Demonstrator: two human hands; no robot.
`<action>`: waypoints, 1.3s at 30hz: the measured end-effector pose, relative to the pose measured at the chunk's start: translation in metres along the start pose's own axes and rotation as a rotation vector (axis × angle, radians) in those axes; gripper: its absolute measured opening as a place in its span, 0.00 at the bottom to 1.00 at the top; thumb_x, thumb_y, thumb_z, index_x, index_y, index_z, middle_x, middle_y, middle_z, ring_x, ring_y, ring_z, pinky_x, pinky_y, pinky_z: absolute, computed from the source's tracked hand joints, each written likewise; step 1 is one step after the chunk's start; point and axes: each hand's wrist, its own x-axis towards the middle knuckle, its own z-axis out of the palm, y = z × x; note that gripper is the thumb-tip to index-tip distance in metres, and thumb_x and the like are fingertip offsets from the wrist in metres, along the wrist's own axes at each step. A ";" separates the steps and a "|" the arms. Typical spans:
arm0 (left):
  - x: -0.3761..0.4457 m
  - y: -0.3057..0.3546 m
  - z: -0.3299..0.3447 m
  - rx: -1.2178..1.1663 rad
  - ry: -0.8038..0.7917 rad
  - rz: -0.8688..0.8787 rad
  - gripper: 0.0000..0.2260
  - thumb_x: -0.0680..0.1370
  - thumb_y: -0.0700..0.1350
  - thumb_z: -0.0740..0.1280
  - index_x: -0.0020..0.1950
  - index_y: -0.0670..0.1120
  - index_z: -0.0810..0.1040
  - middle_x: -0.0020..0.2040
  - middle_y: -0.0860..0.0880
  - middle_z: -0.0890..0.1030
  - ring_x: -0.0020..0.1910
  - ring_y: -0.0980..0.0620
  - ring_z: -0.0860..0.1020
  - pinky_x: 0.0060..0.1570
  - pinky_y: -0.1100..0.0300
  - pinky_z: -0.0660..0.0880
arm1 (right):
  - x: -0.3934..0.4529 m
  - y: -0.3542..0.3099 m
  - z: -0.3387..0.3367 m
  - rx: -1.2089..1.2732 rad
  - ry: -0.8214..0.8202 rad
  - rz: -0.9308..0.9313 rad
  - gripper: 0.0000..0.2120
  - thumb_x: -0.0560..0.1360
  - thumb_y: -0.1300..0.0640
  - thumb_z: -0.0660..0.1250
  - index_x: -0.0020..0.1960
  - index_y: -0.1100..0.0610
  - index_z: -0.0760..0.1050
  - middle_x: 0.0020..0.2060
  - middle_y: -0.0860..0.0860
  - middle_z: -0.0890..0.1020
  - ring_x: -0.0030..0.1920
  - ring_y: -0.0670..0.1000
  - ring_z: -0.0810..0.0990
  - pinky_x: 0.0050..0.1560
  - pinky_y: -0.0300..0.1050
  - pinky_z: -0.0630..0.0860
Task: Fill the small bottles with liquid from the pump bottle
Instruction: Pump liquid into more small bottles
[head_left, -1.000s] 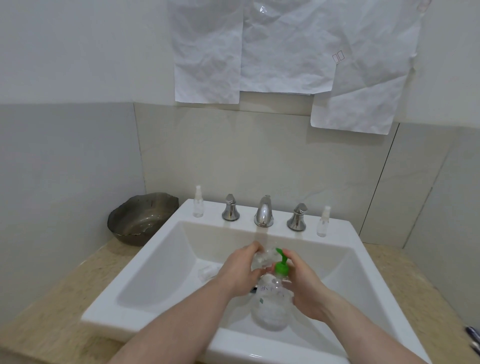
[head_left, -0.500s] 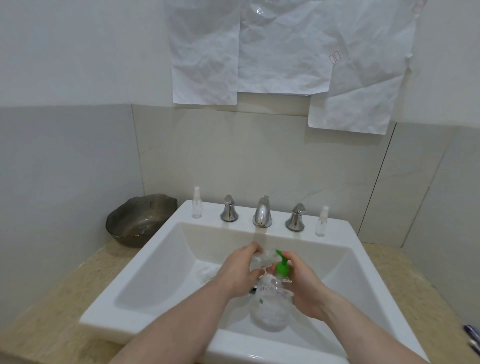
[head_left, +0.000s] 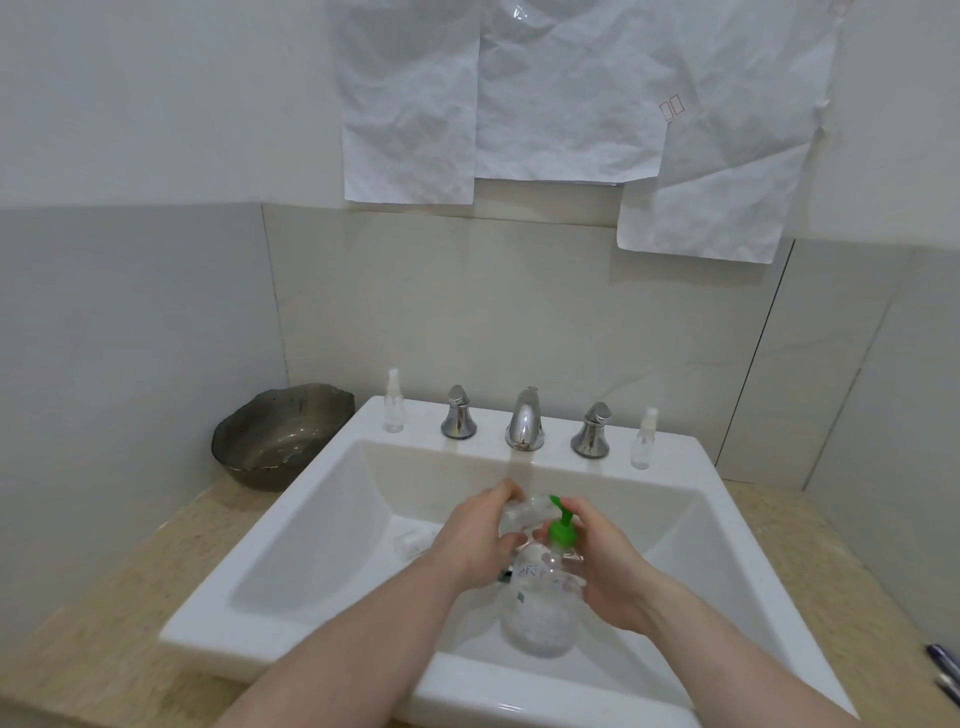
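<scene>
Pump bottle (head_left: 540, 597), clear plastic with green pump head (head_left: 562, 530), stands in the sink (head_left: 322, 519), gripped at the shoulder by the right hand (head_left: 602, 561). Left hand (head_left: 478, 535) fingers curl round a small bottle (head_left: 522, 512) at the nozzle. Both are likely light and slippery; hold the bodies.

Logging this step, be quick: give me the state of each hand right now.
Left hand: fingers curled round a small clear bottle, held at the pump's spout.
Right hand: gripping the pump bottle at its neck.
</scene>
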 end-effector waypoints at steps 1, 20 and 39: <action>-0.001 0.000 0.000 -0.006 -0.001 -0.006 0.18 0.78 0.48 0.71 0.65 0.52 0.70 0.63 0.51 0.79 0.61 0.48 0.76 0.61 0.54 0.72 | -0.001 0.001 0.000 0.004 0.000 -0.005 0.17 0.78 0.43 0.66 0.48 0.55 0.84 0.43 0.51 0.83 0.42 0.52 0.80 0.47 0.46 0.76; 0.001 -0.006 -0.001 -0.114 -0.040 -0.100 0.16 0.75 0.49 0.71 0.53 0.56 0.65 0.52 0.53 0.78 0.50 0.49 0.76 0.47 0.57 0.69 | 0.016 -0.006 -0.005 -0.312 0.039 0.106 0.31 0.73 0.25 0.61 0.56 0.48 0.87 0.55 0.47 0.87 0.53 0.51 0.84 0.59 0.51 0.76; 0.000 -0.001 -0.003 -0.237 -0.028 -0.133 0.11 0.66 0.45 0.68 0.45 0.55 0.71 0.41 0.53 0.81 0.42 0.49 0.79 0.39 0.58 0.76 | 0.022 0.000 -0.007 -0.216 0.128 -0.013 0.23 0.74 0.31 0.66 0.53 0.46 0.88 0.55 0.44 0.86 0.53 0.51 0.79 0.71 0.56 0.69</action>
